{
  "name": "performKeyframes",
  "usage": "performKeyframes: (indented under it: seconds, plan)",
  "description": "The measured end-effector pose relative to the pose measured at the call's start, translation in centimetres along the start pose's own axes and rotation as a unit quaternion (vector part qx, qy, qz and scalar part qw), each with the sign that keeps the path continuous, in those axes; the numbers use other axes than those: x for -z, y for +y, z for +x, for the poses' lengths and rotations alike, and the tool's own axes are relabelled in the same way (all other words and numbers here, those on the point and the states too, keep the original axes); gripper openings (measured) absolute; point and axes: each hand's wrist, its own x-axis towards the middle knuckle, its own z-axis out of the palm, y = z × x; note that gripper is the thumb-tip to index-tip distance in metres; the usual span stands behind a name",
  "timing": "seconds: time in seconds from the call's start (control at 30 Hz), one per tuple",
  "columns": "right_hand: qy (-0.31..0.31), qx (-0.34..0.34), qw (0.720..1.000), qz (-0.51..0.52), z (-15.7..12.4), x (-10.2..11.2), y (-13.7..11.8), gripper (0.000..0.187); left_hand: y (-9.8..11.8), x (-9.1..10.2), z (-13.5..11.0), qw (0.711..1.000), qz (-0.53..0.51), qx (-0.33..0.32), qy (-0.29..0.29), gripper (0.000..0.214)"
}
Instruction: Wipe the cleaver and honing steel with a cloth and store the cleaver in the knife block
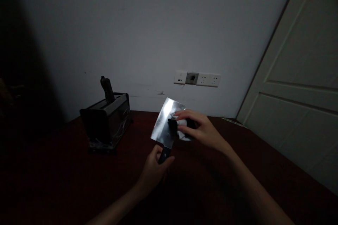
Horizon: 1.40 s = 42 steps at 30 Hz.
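Note:
My left hand [155,167] is closed round the black handle of a cleaver [163,123], which is held up above the table with its broad shiny blade pointing up and away. Pinched in my right hand [196,126] is a black and white cloth [182,133], pressed against the right side of the blade. The fingers of that hand cover part of the blade's right edge. Left of the cleaver stands a knife block [105,119] with a dark frame, and one black-handled knife [107,88] sticks up out of its top.
The dark red table [79,182] reaches back to a pale wall [132,35]. A row of wall sockets [208,80] sits low on that wall. To the right stands a white panelled door [295,88]. The far left is in deep shadow.

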Motion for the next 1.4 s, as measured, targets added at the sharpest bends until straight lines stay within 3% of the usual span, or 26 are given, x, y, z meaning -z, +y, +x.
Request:
performKeyframes:
  seconds: [0.13,0.3,0.5,0.67,0.9,1.2,1.4]
  plan:
    - [-0.101,0.029,0.994,-0.020,-0.2,-1.2,0.6,0.018,0.7,0.1,-0.5,0.999,0.025,-0.012,0.029,0.030]
    - [-0.147,0.061,0.985,-0.059,-0.3,-2.3,0.9,0.015,1.5,0.1,-1.2,0.999,-0.020,-0.025,0.018,0.028]
    - [-0.167,0.077,0.969,-0.166,-0.1,-2.7,0.3,0.010,1.5,0.1,-1.5,0.999,0.011,-0.039,0.024,0.027]
    - [-0.148,0.076,0.957,-0.237,-0.3,-3.3,0.4,0.013,1.7,0.5,-1.2,0.990,0.085,-0.095,0.058,0.023]
    - [-0.160,0.076,0.958,-0.226,-0.2,-2.6,0.5,0.013,1.7,0.8,-1.0,0.987,0.106,-0.108,0.055,0.022]
    - [-0.098,0.080,0.960,-0.250,-0.4,-4.2,1.0,0.011,1.2,1.1,-0.6,0.987,0.100,-0.113,0.062,0.022]
    - [0.045,0.044,0.988,-0.140,-0.5,-1.4,1.6,0.009,1.2,1.3,-0.1,0.997,0.010,-0.074,-0.003,0.028]
